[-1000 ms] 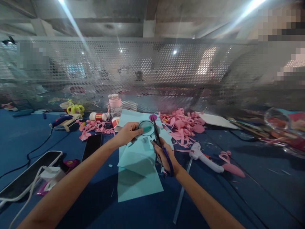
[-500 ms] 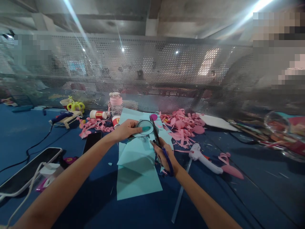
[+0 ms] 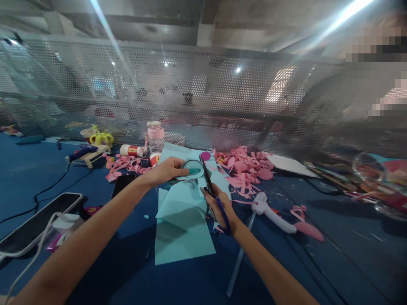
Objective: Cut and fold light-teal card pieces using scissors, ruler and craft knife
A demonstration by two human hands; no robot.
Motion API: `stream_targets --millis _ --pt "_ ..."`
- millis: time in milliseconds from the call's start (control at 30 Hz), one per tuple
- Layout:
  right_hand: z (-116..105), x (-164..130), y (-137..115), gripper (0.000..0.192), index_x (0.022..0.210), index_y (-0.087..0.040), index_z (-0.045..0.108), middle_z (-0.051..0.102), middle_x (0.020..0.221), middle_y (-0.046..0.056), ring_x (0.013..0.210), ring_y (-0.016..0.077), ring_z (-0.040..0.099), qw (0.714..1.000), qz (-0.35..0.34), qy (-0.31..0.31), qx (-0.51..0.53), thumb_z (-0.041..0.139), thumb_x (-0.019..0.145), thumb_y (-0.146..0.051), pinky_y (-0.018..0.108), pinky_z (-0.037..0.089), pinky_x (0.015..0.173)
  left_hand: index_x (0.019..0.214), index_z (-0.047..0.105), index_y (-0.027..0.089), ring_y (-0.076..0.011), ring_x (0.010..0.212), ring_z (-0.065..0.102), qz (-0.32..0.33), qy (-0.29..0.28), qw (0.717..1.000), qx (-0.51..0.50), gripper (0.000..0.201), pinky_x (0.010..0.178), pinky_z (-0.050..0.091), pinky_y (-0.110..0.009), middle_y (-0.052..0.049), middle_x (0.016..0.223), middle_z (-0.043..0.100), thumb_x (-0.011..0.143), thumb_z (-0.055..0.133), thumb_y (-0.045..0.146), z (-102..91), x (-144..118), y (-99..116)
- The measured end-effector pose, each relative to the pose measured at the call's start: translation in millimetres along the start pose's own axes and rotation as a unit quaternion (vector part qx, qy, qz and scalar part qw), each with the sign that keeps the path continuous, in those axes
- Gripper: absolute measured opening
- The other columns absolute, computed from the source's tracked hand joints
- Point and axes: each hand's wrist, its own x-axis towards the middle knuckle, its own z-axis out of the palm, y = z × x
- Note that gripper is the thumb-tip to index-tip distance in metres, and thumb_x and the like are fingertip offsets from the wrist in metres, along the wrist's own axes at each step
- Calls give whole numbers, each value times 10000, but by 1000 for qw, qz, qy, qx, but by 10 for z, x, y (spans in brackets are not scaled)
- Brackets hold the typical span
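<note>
The person's left hand [image 3: 171, 168] held a round, thin, dark-rimmed disc [image 3: 197, 173] in a narrow pinch, the thumb lying across its face and the other fingers mostly hidden. The disc was above several pale blue-green paper sheets [image 3: 184, 250] that overlapped in the middle of the dark blue tabletop [image 3: 133, 262]. The right hand [image 3: 219, 205] was closed around the blue-purple handle of dark-bladed scissors [image 3: 207, 176], whose blades pointed up and away, just beside the disc's right edge; whether they touched it could not be told, nor how far the blades were parted. A flat purple circle [image 3: 206, 156] showed by the blade tips, over the far sheets.

To the right of the sheets was a heap of curled pink scraps [image 3: 243, 167], with a flat white panel [image 3: 291, 164] behind it. Nearer the right forearm lay a white glue gun [image 3: 276, 219], its handle end near a pink leaf-shaped piece [image 3: 310, 231]. Left of the far sheets stood a clear bottle with a pink top [image 3: 155, 137], near a white cup with a red label [image 3: 131, 151] lying on its side. A black phone [image 3: 122, 185] lay partly hidden behind the left forearm.
</note>
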Motion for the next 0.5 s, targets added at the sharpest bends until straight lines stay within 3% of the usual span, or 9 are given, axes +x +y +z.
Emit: stream_targets --millis 500 --pt "-58 47 -33 261 725 -207 450 291 470 -88 435 79 285 996 -7 -29 -84 526 801 -445 224 224 408 619 573 125 -37 416 416 -12 -17 1000 7 294 386 282 -156 40 509 511 597 744 364 -36 -14 63"
